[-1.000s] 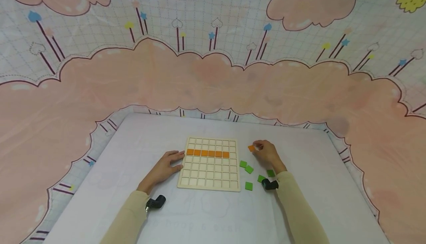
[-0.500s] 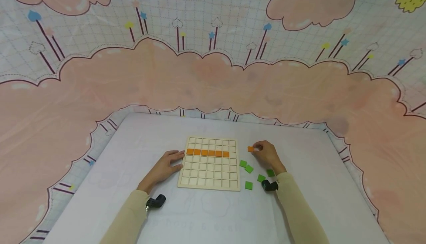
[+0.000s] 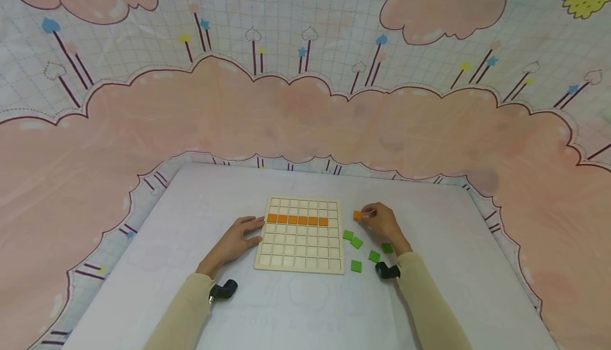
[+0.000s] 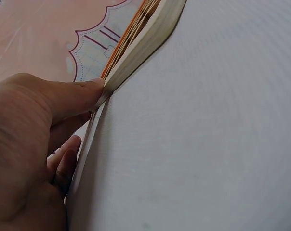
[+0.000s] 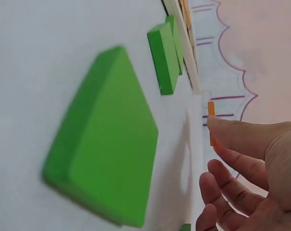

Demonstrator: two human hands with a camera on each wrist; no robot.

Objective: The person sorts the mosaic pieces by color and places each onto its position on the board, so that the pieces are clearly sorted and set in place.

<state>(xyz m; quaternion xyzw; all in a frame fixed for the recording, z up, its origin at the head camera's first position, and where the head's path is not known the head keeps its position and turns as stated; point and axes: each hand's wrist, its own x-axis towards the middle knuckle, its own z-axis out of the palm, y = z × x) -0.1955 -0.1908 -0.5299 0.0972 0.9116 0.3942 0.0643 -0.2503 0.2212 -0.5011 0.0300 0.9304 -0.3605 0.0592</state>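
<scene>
A square cream grid board [image 3: 299,252] lies on the table, with a row of several orange tiles [image 3: 298,220] set in its cells. My left hand [image 3: 238,237] is at the board's left edge, fingers spread; in the left wrist view the thumb [image 4: 83,96] touches the board's side [image 4: 136,57]. Right of the board, my right hand [image 3: 382,220] pinches one orange tile [image 3: 357,215] between thumb and fingertips. The right wrist view shows that tile [image 5: 211,108] edge-on above the table, the other fingers loosely curled.
Several green tiles lie scattered right of the board, among them one near its edge [image 3: 348,235], one lower down [image 3: 356,266] and one beside the right wrist [image 3: 387,247]. A patterned cloth [image 3: 305,122] hangs behind the white table [image 3: 229,185].
My right hand has shifted slightly left and nearer with the orange tile, which has turned to lie squarer to the board. The left hand stays in place at the board's edge.
</scene>
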